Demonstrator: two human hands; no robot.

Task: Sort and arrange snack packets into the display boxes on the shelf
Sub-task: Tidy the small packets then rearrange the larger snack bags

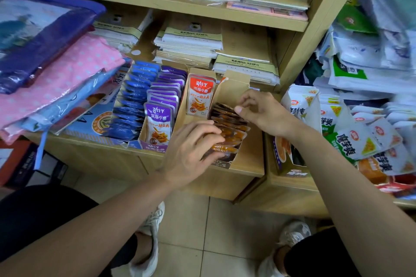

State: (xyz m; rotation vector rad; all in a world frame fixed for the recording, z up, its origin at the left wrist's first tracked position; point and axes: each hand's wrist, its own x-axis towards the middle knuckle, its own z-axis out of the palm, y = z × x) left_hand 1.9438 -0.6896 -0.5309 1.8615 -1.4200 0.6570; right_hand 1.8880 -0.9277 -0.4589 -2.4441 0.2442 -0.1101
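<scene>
Shoes [151,229] on floor tiles lie nearest me. Above, my left hand [191,149] curls over the front of the brown packets [229,127] in their display box [233,87] on the shelf [202,179]. My right hand [263,114], fingers curled, thumbs the row's back; whether it pinches I cannot tell. Beyond stands a red packet [200,96].
</scene>
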